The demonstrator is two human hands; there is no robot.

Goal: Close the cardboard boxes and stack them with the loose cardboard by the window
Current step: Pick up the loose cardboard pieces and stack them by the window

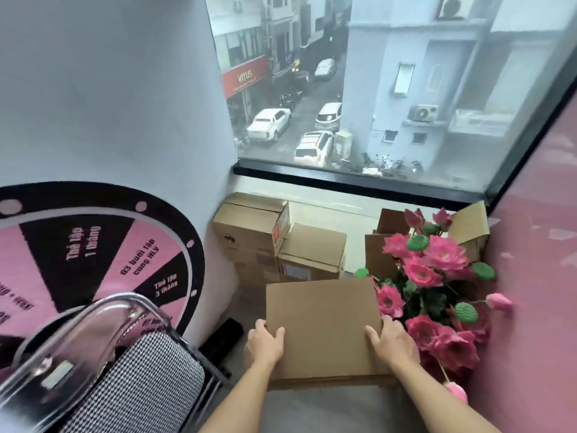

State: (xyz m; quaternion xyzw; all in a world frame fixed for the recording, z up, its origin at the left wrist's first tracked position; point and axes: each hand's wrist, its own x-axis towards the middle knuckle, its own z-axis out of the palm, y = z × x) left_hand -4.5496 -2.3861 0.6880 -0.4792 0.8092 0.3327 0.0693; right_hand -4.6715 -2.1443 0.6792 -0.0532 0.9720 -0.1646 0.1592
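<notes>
The window (359, 89) fills the upper middle of the view, street and parked cars behind the glass; use it as your reference. Left of the window and lower, a pink-and-black prize wheel (93, 251) leans on the grey wall. Below that wheel, far from the window at bottom left, sits a chair (125, 376) with checked fabric and a chrome frame. Below the window's right end, against the pink wall, a bunch of pink artificial flowers (434, 282) stands with green seed heads. Straight down from the window, nearest you, is the closed cardboard box (321, 326), plain top face up, held off the floor between your hands. Directly under the window's left end, stacked boxes (249, 232) sit against the wall, tallest at left. Just right of those, still under the sill, a lower closed box (312, 251) rests beside them. Under the window's right end, behind the flowers, open box flaps (468, 226) stick up. Your left hand (265, 342) grips the held box's left edge, thumb lying on top, fingers wrapped under and out of sight. Your right hand (393, 342) grips the right edge likewise, thumb on top, fingers curled round the side, touching the flowers' nearest blooms or just beside them, can't tell.
</notes>
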